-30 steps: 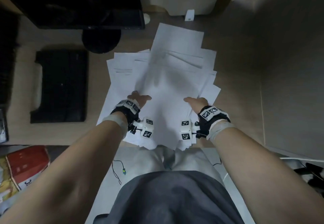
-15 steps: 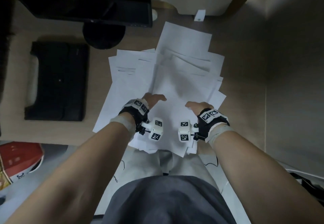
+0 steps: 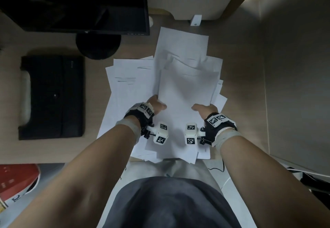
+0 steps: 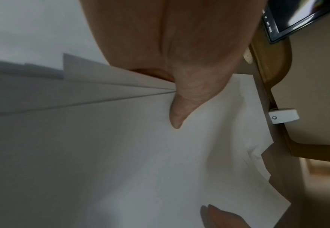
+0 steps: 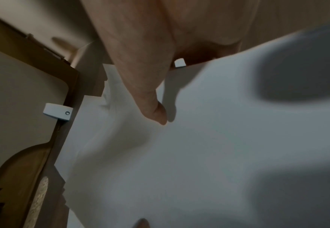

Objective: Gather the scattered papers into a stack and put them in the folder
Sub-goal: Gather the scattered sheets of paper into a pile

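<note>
At the near edge of the desk [image 3: 59,149], the pile of papers [image 3: 185,92] overhangs slightly toward the person's lap. The left hand [image 3: 155,105] grips the left side of the upper sheets, thumb on top and fingers tucked under, pinching them. The right hand [image 3: 203,110] holds the right side the same way, thumb pressed on the top sheet; its other fingers are hidden beneath the paper. The 2 hands sit well apart on the bundle. More sheets fan out loosely beneath, toward the left and the far edge. The black folder [image 3: 53,97] lies flat near the left edge, apart from the pile. Farther back, a monitor [image 3: 76,4] stands on its round base [image 3: 98,45] at the far left corner.
</note>
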